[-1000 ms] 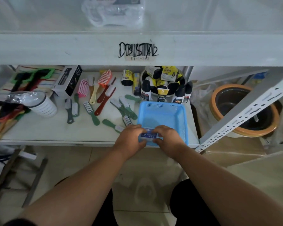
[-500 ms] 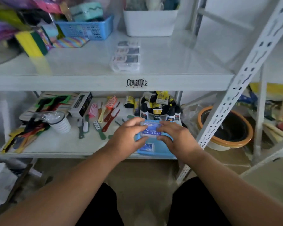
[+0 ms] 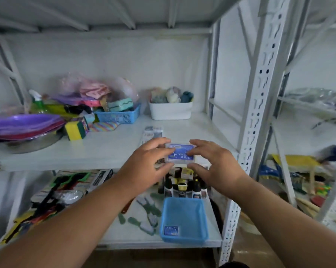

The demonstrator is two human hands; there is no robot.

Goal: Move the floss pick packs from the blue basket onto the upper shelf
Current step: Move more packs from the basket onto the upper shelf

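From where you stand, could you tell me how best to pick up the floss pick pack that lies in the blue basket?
Come straight down from above and pinch its two short edges. The pack lies flat in the near left corner of the blue basket, tight against the walls, so a sideways reach looks blocked. Both the left hand and right hand now hold another pack.

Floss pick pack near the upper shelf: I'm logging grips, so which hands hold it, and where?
Both: left hand and right hand pinch the floss pick pack by its short ends.
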